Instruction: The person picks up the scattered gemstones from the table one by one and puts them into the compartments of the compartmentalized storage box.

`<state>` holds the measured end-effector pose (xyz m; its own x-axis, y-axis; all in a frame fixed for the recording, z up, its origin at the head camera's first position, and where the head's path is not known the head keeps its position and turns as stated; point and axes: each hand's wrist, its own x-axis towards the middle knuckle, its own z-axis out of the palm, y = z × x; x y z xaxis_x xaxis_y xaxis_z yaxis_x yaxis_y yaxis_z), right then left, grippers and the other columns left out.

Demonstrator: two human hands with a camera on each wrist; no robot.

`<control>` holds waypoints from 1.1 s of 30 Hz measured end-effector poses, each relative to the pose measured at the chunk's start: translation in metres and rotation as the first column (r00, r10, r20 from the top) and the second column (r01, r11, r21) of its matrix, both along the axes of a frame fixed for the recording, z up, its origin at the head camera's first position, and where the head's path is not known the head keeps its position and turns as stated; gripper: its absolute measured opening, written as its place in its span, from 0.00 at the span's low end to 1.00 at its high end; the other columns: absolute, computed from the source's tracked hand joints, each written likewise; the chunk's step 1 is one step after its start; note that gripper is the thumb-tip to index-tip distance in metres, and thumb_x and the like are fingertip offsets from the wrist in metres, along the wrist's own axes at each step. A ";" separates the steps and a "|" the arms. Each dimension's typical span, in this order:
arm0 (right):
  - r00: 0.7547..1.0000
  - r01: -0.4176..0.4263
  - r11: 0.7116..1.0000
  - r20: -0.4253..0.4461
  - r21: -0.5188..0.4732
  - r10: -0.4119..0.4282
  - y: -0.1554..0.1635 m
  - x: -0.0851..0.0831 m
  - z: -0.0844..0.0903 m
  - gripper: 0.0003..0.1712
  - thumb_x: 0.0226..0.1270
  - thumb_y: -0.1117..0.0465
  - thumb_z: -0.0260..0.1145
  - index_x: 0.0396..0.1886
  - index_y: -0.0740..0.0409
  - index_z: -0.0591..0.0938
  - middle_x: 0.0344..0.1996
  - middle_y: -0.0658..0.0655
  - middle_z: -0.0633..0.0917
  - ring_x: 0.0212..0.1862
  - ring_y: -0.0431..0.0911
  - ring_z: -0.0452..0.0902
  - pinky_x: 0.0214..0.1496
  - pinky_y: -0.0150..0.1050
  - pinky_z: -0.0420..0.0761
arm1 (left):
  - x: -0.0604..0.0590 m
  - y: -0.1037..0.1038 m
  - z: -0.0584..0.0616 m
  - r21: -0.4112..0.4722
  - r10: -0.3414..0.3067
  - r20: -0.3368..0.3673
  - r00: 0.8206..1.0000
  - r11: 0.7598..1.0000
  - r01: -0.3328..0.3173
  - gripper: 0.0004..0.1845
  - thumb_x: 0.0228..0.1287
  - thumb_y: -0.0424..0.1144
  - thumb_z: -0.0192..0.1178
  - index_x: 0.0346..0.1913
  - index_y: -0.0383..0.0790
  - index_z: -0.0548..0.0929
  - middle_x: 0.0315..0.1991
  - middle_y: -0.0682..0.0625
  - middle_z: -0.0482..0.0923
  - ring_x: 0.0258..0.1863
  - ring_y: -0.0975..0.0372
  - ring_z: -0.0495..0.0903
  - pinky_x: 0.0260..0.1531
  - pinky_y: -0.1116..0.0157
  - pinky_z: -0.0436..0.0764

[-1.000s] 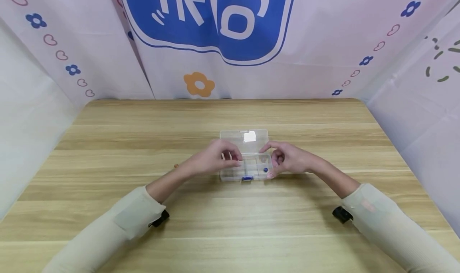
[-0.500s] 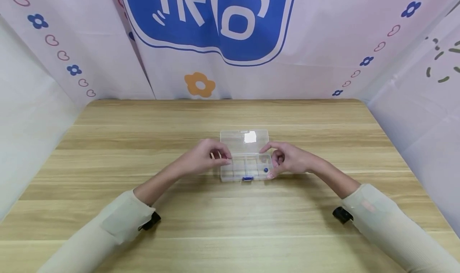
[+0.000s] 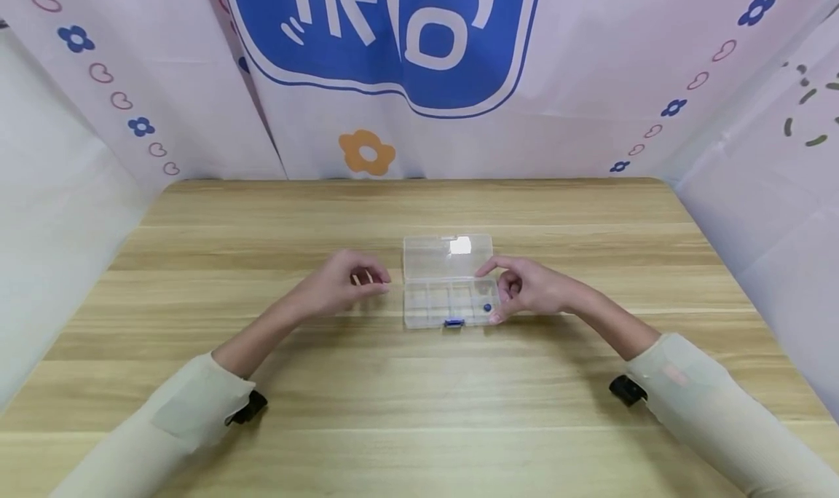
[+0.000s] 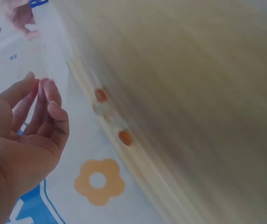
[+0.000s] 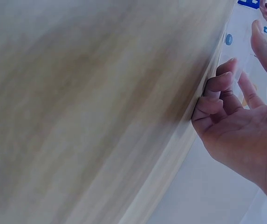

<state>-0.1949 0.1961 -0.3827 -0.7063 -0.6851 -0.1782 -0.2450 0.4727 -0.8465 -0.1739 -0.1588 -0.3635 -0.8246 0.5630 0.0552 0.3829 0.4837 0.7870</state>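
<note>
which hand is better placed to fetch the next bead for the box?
Left, probably. The left hand is off the clear box, nearer the loose beads; the right hand grips the box's right end.

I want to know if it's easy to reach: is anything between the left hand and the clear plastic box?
Nothing visible. Only bare wooden table lies between the left hand and the clear plastic compartment box, whose right end the right hand holds.

- The compartment box (image 3: pixel 448 279) is clear, glossy plastic with a blue plastic latch (image 3: pixel 452 324).
- The tabletop (image 3: pixel 419 381) is pale, matt wood grain.
- Printed backdrop (image 3: pixel 393 83): cloth.
</note>
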 end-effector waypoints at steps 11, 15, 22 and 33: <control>1.000 0.003 1.000 0.012 -0.007 -0.003 0.001 0.001 0.001 0.39 0.55 0.71 0.81 0.65 0.68 0.73 0.23 0.52 0.77 0.27 0.41 0.68 0.32 0.30 0.68 | 0.001 -0.034 -0.003 -0.024 0.079 0.025 0.997 0.997 -0.078 0.06 0.70 0.28 0.66 0.45 0.28 0.87 0.38 0.42 0.86 0.31 0.54 0.82 0.24 0.67 0.80; 1.000 0.001 1.000 0.007 -0.007 -0.001 0.001 0.000 0.000 0.38 0.54 0.71 0.81 0.64 0.68 0.73 0.23 0.52 0.77 0.27 0.40 0.67 0.32 0.30 0.68 | -0.001 -0.042 -0.001 -0.052 0.096 -0.001 0.995 0.994 -0.096 0.06 0.69 0.27 0.67 0.45 0.27 0.87 0.39 0.42 0.86 0.32 0.57 0.80 0.25 0.69 0.78; 1.000 0.001 1.000 0.002 -0.006 -0.001 0.001 0.000 0.000 0.38 0.54 0.70 0.81 0.64 0.68 0.73 0.23 0.52 0.77 0.27 0.41 0.68 0.32 0.30 0.68 | -0.003 -0.049 -0.004 -0.104 0.069 -0.028 0.997 0.992 -0.071 0.02 0.64 0.24 0.69 0.39 0.29 0.87 0.34 0.45 0.86 0.27 0.58 0.80 0.24 0.70 0.77; 1.000 -0.006 1.000 -0.008 -0.010 0.006 0.001 0.000 0.000 0.39 0.55 0.70 0.81 0.64 0.68 0.73 0.24 0.52 0.77 0.28 0.41 0.68 0.32 0.30 0.69 | -0.003 -0.051 -0.010 -0.151 0.034 -0.012 0.999 0.988 -0.036 0.03 0.65 0.25 0.69 0.40 0.30 0.90 0.32 0.47 0.87 0.26 0.59 0.80 0.25 0.69 0.78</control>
<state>-0.1946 0.1972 -0.3826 -0.7034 -0.6913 -0.1653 -0.2548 0.4623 -0.8493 -0.1773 -0.2097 -0.3734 -0.8439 0.5361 -0.0207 0.3703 0.6099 0.7006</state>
